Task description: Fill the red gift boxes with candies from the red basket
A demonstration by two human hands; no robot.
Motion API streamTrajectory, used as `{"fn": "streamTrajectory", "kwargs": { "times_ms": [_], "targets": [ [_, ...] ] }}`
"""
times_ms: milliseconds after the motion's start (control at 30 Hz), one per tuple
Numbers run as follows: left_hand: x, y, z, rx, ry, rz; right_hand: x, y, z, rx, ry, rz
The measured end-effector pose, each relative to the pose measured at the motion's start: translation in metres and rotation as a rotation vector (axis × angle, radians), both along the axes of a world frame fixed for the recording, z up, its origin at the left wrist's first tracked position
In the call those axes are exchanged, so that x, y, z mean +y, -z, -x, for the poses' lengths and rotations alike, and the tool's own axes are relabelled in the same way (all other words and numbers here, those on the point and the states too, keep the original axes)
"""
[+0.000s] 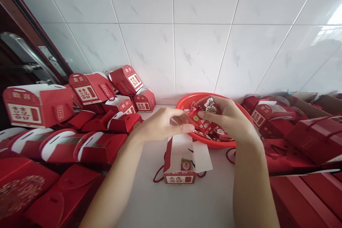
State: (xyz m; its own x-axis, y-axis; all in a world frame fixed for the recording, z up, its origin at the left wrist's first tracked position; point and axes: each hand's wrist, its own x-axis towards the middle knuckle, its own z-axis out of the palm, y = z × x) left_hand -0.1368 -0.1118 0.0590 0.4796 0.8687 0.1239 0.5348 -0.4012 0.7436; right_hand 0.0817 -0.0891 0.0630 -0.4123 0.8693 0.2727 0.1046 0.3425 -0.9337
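My right hand (229, 117) is closed around small red wrapped sweets (205, 114), held above a red plastic basket (192, 96). Patterned wrappers with white lettering show between its thumb and fingers. My left hand (165, 124) is just left of these sweets, its fingers bent and the thumb apart from them; whether its fingertips touch a wrapper is hard to make out. Below both hands an open red-and-white gift box (179, 179) with dark red cord handles stands on the white table (171, 206). One small wrapped piece (186, 164) lies inside it.
Many red gift boxes (104, 146) are stacked and lined up at the left. More red boxes (307, 139) crowd the right side. A tiled wall (149, 42) rises behind the table, and a door handle (26, 53) is at the far left.
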Motion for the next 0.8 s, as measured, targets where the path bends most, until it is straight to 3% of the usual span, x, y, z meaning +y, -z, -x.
{"fn": "streamTrajectory", "kwargs": {
  "times_ms": [167, 333, 433, 633, 800],
  "targets": [
    [0.002, 0.005, -0.014, -0.163, -0.076, -0.012, 0.001, 0.003, 0.004, -0.011, 0.033, -0.044],
    [0.002, 0.004, -0.008, -0.153, -0.146, 0.002, 0.0, 0.002, 0.002, -0.057, 0.112, -0.067],
    [0.0, 0.001, -0.006, 0.0, -0.09, 0.055, -0.001, 0.0, 0.001, -0.069, 0.172, -0.08],
    [-0.005, 0.004, -0.012, 0.337, 0.179, 0.138, -0.002, -0.002, 0.0, -0.132, 0.173, -0.112],
    [-0.01, 0.003, -0.012, 0.622, 0.146, 0.188, -0.003, -0.002, 0.0, -0.138, 0.12, -0.099]
  ]
}}
